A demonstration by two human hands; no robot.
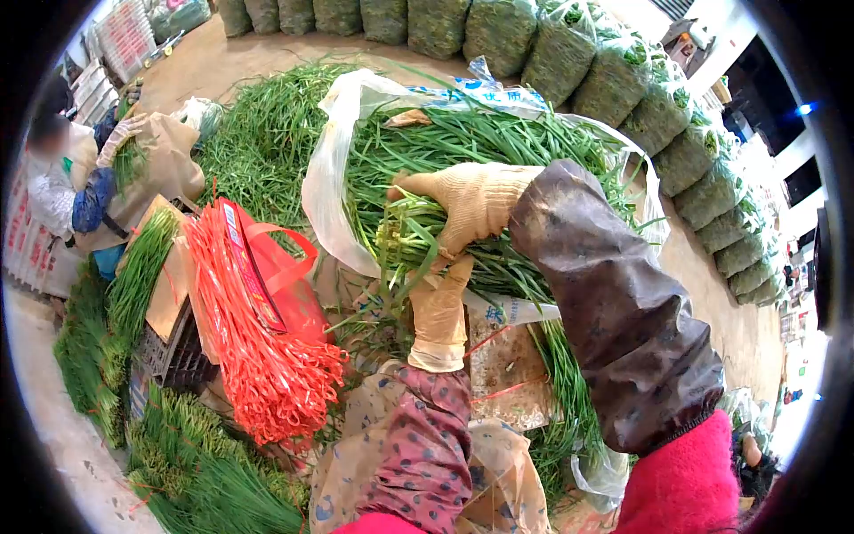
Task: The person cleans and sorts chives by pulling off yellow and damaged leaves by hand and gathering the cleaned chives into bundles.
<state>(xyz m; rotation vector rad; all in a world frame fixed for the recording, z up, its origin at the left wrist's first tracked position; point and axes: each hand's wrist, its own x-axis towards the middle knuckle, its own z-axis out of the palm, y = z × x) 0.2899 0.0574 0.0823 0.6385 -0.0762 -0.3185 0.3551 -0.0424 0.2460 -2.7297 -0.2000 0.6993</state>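
Note:
My right hand [476,200], in a knitted cream glove, comes in from the right and is closed round a bunch of green chives [405,231], whose pale cut ends point left. Just below it my left hand [440,307], gloved too, closes on the lower side of the same bunch; its fingertips are partly hidden by stalks. Under both hands lies a large open white plastic bag [325,200] with a heap of long green chives [498,133] in it. A board [507,378] with thin red ties across it lies below the bag, beside my left wrist.
To the left hang red plastic ties [253,347] beside a red bag [302,294]. Tied chive bundles [205,472] lie at lower left; a loose green heap [267,133] lies behind. Full sacks [436,27] line the back and right. A co-worker [71,178] sits at far left, holding greens.

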